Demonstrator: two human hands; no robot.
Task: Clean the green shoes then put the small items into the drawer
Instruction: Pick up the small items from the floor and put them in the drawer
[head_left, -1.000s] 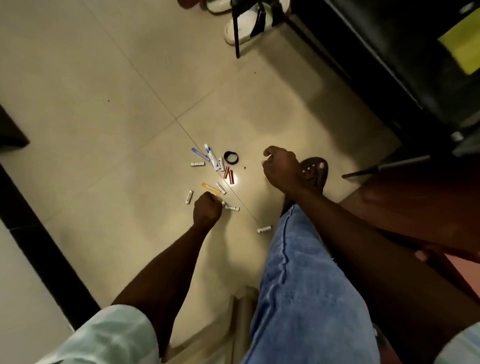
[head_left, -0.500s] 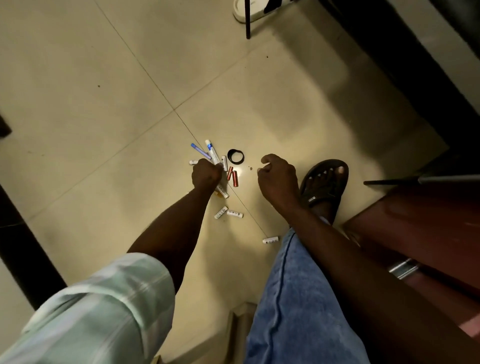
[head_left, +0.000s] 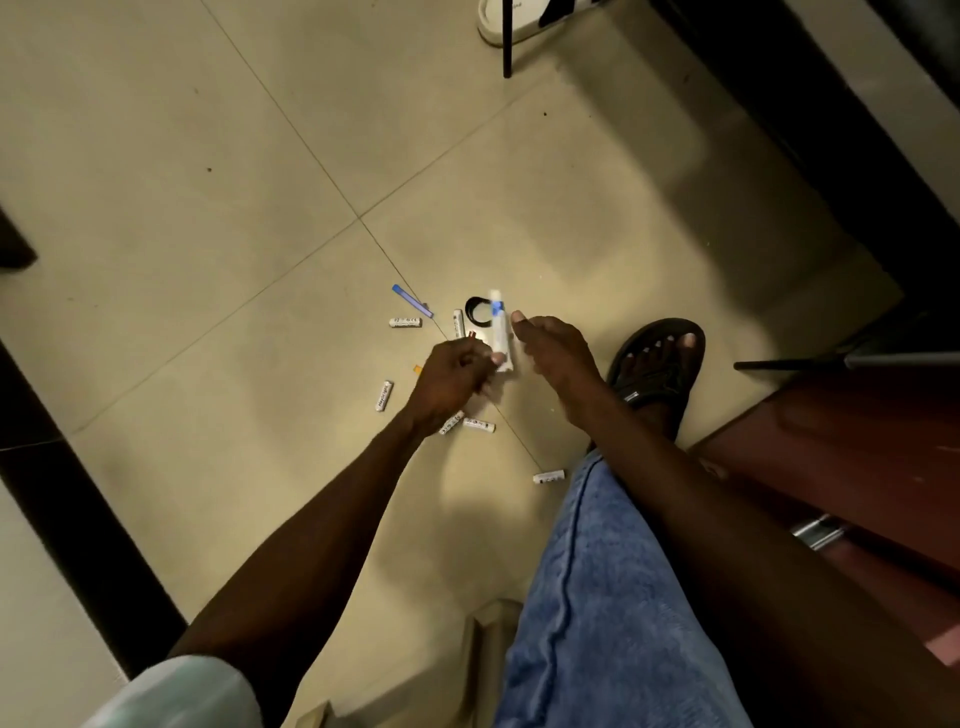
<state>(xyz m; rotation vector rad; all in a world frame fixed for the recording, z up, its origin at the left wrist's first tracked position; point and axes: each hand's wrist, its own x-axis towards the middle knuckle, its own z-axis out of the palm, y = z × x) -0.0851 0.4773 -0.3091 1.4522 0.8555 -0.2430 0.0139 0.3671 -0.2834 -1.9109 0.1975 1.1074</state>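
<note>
Small items lie scattered on the beige tiled floor (head_left: 218, 156): several white batteries (head_left: 405, 322), a blue strip (head_left: 412, 300), a black ring (head_left: 474, 312) and an orange piece (head_left: 417, 369). My left hand (head_left: 452, 379) is shut on a white tube with a blue band (head_left: 500, 332), held upright just above the floor. Something red (head_left: 471, 335) shows at its knuckles. My right hand (head_left: 553, 353) hovers close beside the tube, back to the camera, fingers curled; its palm is hidden. No green shoes are in view.
My foot in a black sandal (head_left: 657, 364) rests right of the items. Maroon furniture with a metal handle (head_left: 818, 530) stands at the right. A white slipper (head_left: 493, 23) and a thin black leg (head_left: 507, 47) are at the top. Dark furniture fills the top right.
My left hand went up to the pile, closed on the white tube and has lifted it toward my right hand. The right hand stayed nearly in place.
</note>
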